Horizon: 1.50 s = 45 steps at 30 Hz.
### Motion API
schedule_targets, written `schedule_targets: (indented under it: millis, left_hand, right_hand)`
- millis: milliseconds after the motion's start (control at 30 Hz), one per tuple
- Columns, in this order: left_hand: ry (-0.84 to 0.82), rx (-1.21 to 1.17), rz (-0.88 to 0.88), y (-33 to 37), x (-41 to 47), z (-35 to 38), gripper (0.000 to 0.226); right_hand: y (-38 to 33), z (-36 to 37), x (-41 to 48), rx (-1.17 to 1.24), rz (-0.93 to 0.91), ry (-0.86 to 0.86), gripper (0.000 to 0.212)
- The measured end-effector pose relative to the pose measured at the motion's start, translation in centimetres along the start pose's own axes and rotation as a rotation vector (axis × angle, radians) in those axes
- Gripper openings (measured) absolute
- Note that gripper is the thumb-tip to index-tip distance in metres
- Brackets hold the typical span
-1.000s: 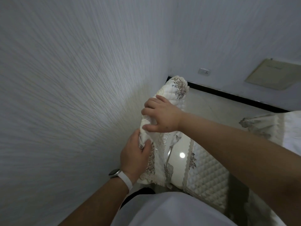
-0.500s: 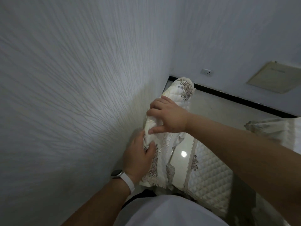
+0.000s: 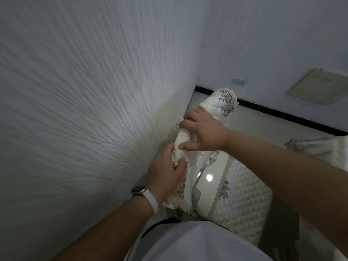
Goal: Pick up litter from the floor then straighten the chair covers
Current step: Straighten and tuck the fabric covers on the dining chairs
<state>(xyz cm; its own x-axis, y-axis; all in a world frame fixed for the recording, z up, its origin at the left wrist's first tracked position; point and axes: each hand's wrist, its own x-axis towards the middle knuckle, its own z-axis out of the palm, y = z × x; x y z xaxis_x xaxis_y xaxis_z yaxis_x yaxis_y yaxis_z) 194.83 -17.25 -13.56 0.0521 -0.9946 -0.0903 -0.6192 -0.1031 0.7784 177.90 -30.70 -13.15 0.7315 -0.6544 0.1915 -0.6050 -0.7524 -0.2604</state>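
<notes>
A cream quilted chair cover (image 3: 224, 102) with brown flower embroidery and lace trim is draped over a chair back close to the left wall. My left hand (image 3: 165, 176), with a white watch band at the wrist, grips the bunched cover from below. Above it, my right hand (image 3: 203, 132) closes its fingers over the same bunched fold. The quilted seat cover (image 3: 244, 193) lies lower right. No litter is in view.
A textured white wall (image 3: 84, 110) stands right beside the chair on the left. The far wall has a socket (image 3: 240, 81) and a beige panel (image 3: 318, 85) above a black skirting. A second covered chair (image 3: 323, 147) shows at the right edge.
Both hands have stayed on the bunched cover, kneading it slightly. The camera has shifted a little, so the chair back sits further right in view.
</notes>
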Motion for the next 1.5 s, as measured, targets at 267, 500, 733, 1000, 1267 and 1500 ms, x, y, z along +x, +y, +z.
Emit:
schedule_targets:
  millis: [267,500,733,1000,1267,1500]
  left_hand:
    - [-0.048,-0.022,-0.049,2.0,-1.4,2.6,0.022]
    - [-0.11,-0.107,-0.025,4.5,-3.3,5.8,0.019]
    - [-0.139,-0.08,0.033,7.3,-4.6,9.5,0.026]
    - [-0.33,-0.177,0.07,9.3,-5.7,13.5,0.023]
    - [-0.584,-0.212,0.188,8.3,-4.9,13.4,0.033]
    - [-0.728,-0.108,0.392,6.7,-0.7,10.6,0.025]
  right_hand:
    - [0.8,-1.3,-3.3,0.023,-0.002,-0.031,0.06]
    - [1.5,-2.8,-7.6,-0.002,0.027,0.0,0.055]
    - [2.7,-4.7,-12.7,-0.024,0.073,-0.041,0.053]
    - [3.4,-7.0,-18.5,-0.052,0.199,-0.063,0.049]
    - [2.0,-6.7,-21.3,-0.065,0.337,-0.045,0.048]
    - [-1.4,-4.8,-21.0,-0.029,0.589,0.065,0.052]
